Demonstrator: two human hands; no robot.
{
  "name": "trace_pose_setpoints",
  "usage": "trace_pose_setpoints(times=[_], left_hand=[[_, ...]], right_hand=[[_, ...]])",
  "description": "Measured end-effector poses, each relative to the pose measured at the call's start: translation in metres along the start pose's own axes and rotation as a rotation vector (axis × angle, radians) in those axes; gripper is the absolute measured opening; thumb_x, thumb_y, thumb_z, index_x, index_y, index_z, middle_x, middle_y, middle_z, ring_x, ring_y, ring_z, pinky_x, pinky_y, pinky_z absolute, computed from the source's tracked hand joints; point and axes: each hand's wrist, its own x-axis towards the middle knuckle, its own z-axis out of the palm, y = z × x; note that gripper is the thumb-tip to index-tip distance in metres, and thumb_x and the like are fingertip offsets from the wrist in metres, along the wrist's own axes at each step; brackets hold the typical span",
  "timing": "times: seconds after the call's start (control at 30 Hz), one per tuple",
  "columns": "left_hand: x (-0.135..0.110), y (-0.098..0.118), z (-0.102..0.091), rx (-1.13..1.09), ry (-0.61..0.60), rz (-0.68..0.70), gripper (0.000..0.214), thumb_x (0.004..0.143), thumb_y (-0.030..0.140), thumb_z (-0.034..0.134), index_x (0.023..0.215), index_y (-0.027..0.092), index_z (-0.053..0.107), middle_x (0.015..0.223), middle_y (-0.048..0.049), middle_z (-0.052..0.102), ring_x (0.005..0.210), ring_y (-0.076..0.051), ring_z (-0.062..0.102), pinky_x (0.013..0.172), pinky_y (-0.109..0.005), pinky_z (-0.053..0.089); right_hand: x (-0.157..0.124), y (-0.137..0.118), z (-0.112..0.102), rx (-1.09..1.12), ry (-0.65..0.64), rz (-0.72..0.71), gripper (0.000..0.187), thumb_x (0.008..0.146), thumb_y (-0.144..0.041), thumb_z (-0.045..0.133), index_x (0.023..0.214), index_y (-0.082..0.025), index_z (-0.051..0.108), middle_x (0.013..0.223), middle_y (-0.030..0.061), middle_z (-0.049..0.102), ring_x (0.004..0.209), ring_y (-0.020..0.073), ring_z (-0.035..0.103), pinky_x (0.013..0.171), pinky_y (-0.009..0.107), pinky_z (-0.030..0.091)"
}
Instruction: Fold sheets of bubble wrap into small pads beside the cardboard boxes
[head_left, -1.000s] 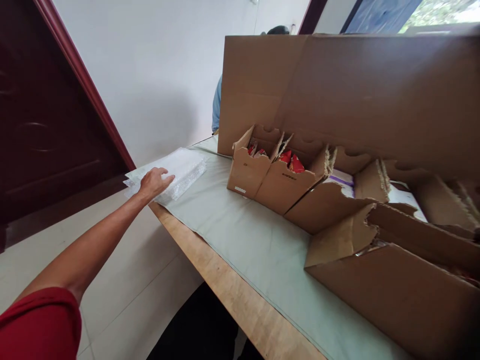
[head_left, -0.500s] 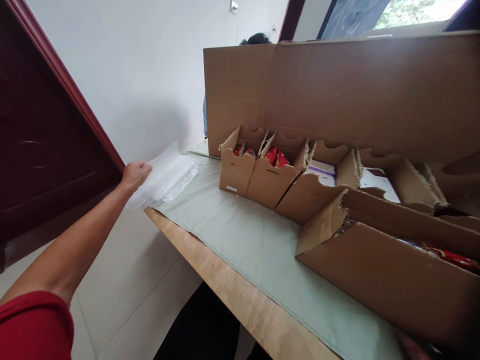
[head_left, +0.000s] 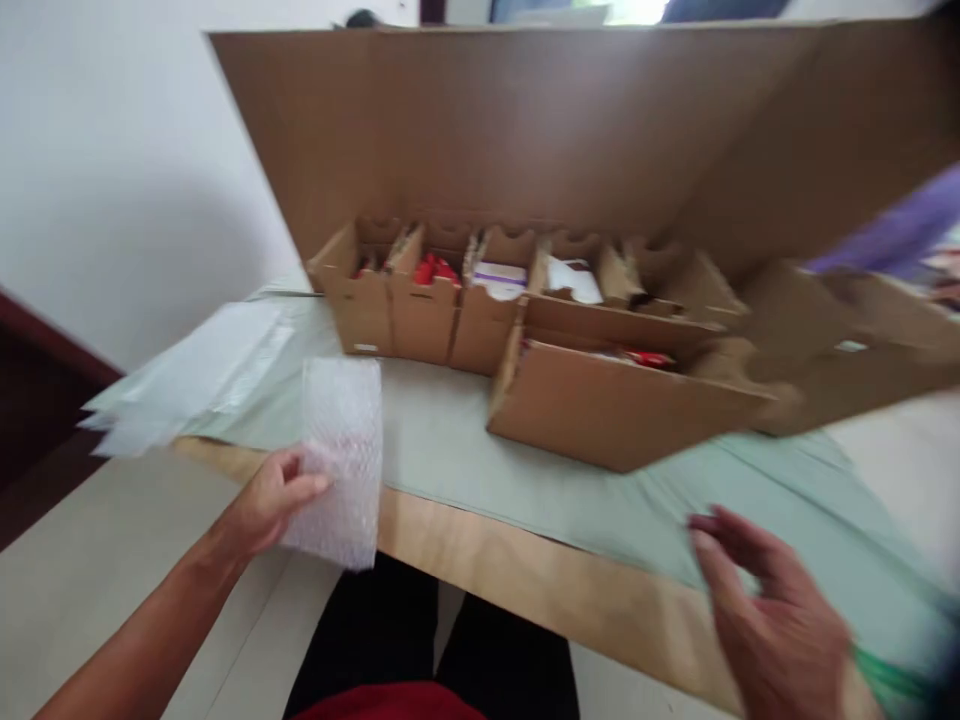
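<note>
Pinched in my left hand (head_left: 274, 500) is a clear bubble wrap bag (head_left: 349, 475), hanging partly over the table's front edge. More clear bags lie in a flat stack (head_left: 202, 365) to the left, partly past the table's corner. Over the right part of the table, my right hand (head_left: 772, 600) has its fingers apart with nothing in them; it is a little blurred. Between and beyond the hands stands a long, low cardboard box (head_left: 622, 415) with a red packet (head_left: 649, 358) inside.
Several cardboard bins (head_left: 424, 320) stand in a row, holding red packets, white-and-purple boxes (head_left: 499, 278) and a white item (head_left: 574, 280). A tall cardboard panel (head_left: 525, 130) rises behind them. The table (head_left: 480, 535) has a green cloth and a bare wooden front edge.
My left hand has lifted a bubble wrap bag off the stack and brought it right, in front of me. My right hand has come into full view. The camera has turned right.
</note>
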Motion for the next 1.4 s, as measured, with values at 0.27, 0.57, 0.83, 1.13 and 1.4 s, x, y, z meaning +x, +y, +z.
trace_pose_setpoints(times=[0.27,0.57,0.83,1.13,1.4], left_hand=[[-0.031,-0.046,0.138,0.800,-0.505,0.467,0.024,0.085,0.029,0.060,0.064,0.021,0.050,0.064,-0.0003,0.062,0.058,-0.014,0.053,0.056,-0.026,0.037],[-0.029,-0.038,0.152,0.666,-0.686,-0.010,0.032,0.078,0.043,0.062,0.065,0.021,0.043,0.065,0.0023,0.048,0.063,-0.014,0.044,0.059,-0.026,0.033],[0.021,0.010,0.121,0.548,-0.469,0.114,0.030,0.079,0.048,0.068,0.075,0.020,0.058,0.070,0.0022,0.057,0.066,-0.014,0.053,0.060,-0.024,0.041],[0.096,0.001,0.173,1.077,-0.440,0.458,0.030,0.084,0.030,0.063,0.111,0.018,0.070,0.090,-0.0045,0.072,0.081,-0.021,0.066,0.075,-0.033,0.051],[0.019,-0.029,0.171,1.122,-0.394,1.088,0.027,0.100,0.022,0.054,0.121,0.017,0.069,0.132,-0.0142,0.069,0.125,-0.030,0.062,0.105,-0.049,0.052]], right_hand=[[-0.087,-0.087,0.032,0.609,-0.637,0.121,0.060,0.085,-0.059,0.073,0.130,-0.019,0.066,0.113,0.0123,0.075,0.097,0.0260,0.072,0.087,0.039,0.058],[-0.095,-0.066,0.044,0.783,-0.460,0.299,0.037,0.098,-0.051,0.062,0.079,-0.019,0.061,0.070,-0.0014,0.059,0.066,0.0126,0.053,0.063,0.023,0.044],[-0.119,-0.045,0.017,0.882,-0.112,0.514,0.029,0.089,-0.048,0.077,0.082,-0.021,0.068,0.074,0.0011,0.072,0.066,0.0137,0.065,0.065,0.023,0.053],[-0.159,-0.045,-0.018,0.648,-0.811,0.621,0.038,0.091,-0.055,0.070,0.094,-0.018,0.074,0.082,0.0086,0.079,0.070,0.0199,0.074,0.061,0.028,0.054],[-0.109,-0.058,-0.032,0.465,-0.588,0.041,0.021,0.103,-0.031,0.056,0.107,-0.025,0.076,0.098,0.0057,0.081,0.091,0.0215,0.076,0.084,0.035,0.060]])
